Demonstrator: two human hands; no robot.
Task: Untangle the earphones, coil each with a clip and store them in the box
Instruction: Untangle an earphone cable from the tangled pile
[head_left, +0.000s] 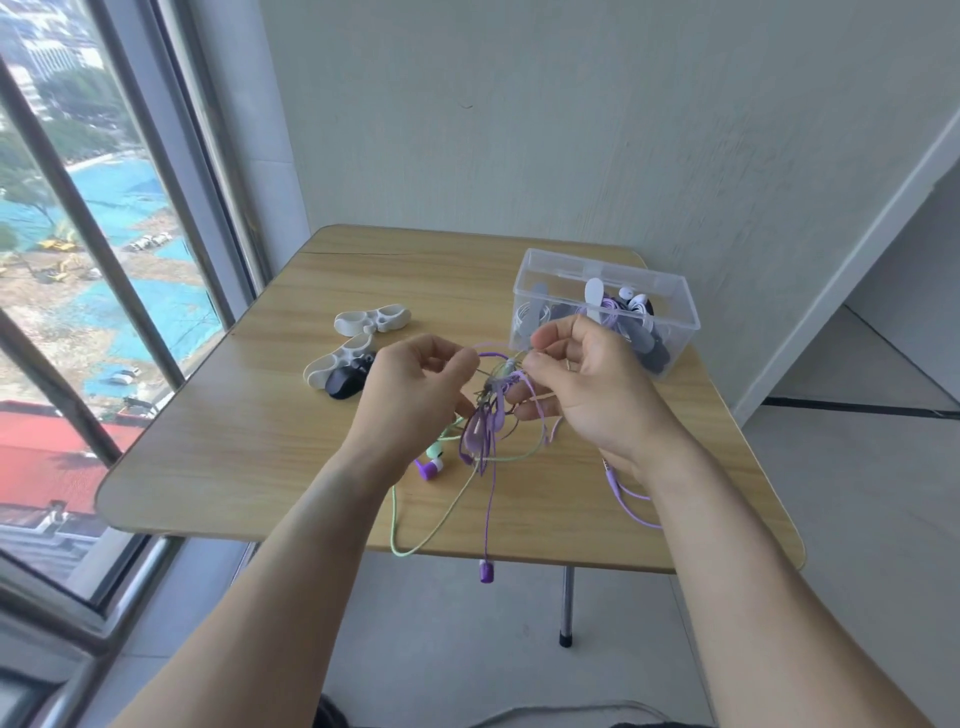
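— Holding the knot up over the middle of the counter (249, 415), were both hands on it in the head view?

— Yes. The left hand (415, 395) had its thumb and forefinger pinched on a purple loop at the top of the tangled earphones (491, 415), so that grip was closed on the cords. The right hand (587, 384) pinched the same tangle from the other side, fingers curled, with more purple cord running under its palm toward the near right corner.

— What colours were in the tangle?

— Purple, mint green and a thin dark cord, all bunched between the two hands. A purple earbud (431, 469) and a mint earbud (435, 450) lay on the counter just below the left hand. The mint cord (410, 548) looped over the near edge, and a purple plug (486, 572) hung below that edge on its cord.

— And the box?

— The clear plastic box (670, 301) stood at the far right corner, lid off, with coiled white, purple and dark earphones already inside. It was just behind the right hand's fingertips.

— Any clips left out?

— Two white clips (371, 318) lay toward the left edge, one behind the other, and a black clip (345, 383) touched the nearer white one. A window ran along the left side.
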